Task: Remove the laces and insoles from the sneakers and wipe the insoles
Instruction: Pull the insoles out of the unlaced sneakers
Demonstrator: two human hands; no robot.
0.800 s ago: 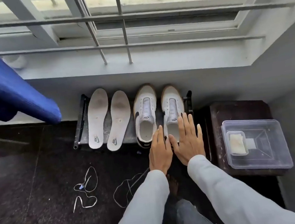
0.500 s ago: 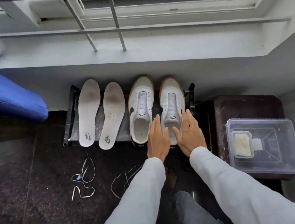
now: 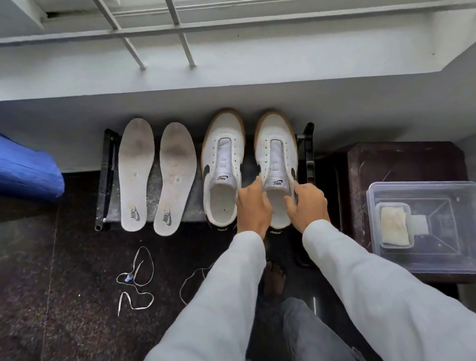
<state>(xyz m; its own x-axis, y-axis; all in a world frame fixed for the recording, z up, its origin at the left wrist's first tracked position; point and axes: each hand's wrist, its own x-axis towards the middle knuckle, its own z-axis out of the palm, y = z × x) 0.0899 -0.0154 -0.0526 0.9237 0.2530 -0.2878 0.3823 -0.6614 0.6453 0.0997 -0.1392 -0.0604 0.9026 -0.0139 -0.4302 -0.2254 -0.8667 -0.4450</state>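
Two white sneakers without laces stand side by side on a low black rack (image 3: 106, 193): the left sneaker (image 3: 222, 158) and the right sneaker (image 3: 274, 145). Both of my hands grip the right sneaker's collar: my left hand (image 3: 253, 208) on its left side, my right hand (image 3: 307, 204) on its right side, fingers curled over the rim. Two stained white insoles (image 3: 135, 175) (image 3: 174, 176) lie on the rack to the left of the sneakers. Two white laces lie loose on the dark floor, one lace (image 3: 135, 280) further left, the other lace (image 3: 192, 282) partly hidden by my left sleeve.
A clear plastic box (image 3: 448, 193) holding a pale cloth (image 3: 393, 225) sits on a dark stool (image 3: 401, 157) at the right. A blue fabric bundle (image 3: 4, 167) lies at the left. A white wall and window ledge with bars run behind the rack. My bare foot (image 3: 274, 278) is on the floor.
My hands went from lying flat and straight over the right sneaker to curling round its collar on both sides. The view has tilted down towards the floor.
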